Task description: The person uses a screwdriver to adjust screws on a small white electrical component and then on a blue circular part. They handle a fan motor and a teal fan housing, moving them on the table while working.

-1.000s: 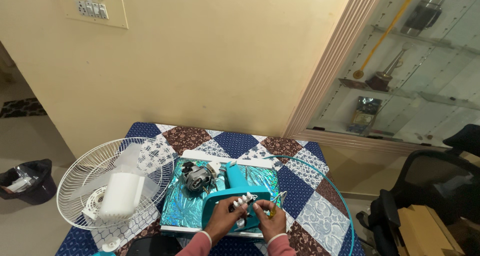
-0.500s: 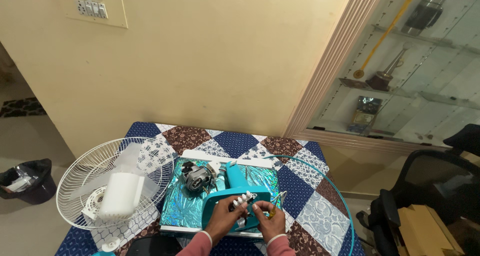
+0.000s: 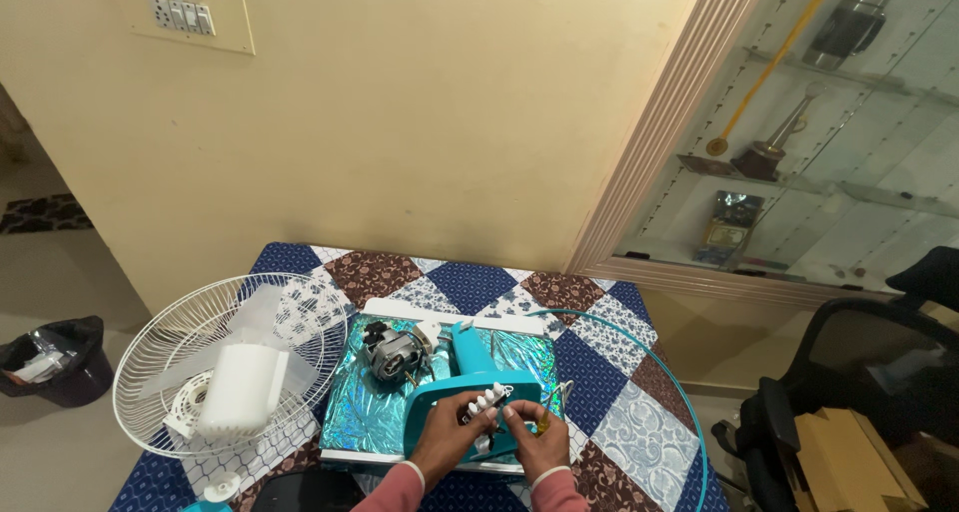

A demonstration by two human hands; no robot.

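Observation:
A teal fan base (image 3: 478, 380) lies on a shiny foil-covered board (image 3: 360, 412) on the patchwork table. My left hand (image 3: 447, 435) grips the row of white switch buttons (image 3: 485, 402) on the base. My right hand (image 3: 534, 434) is pinched at the same switch block, holding a small tool with a yellowish handle (image 3: 540, 427). A bare fan motor (image 3: 394, 353) lies just behind the base on the foil.
A white wire fan guard (image 3: 160, 367) with clear blades and a white hub (image 3: 245, 387) rests at the table's left. A thin teal ring (image 3: 671, 372) arcs over the right side. A black bin (image 3: 60, 357) stands on the floor left, a black chair (image 3: 849, 392) right.
Both hands stay at the switch block; the fingers have shifted only slightly.

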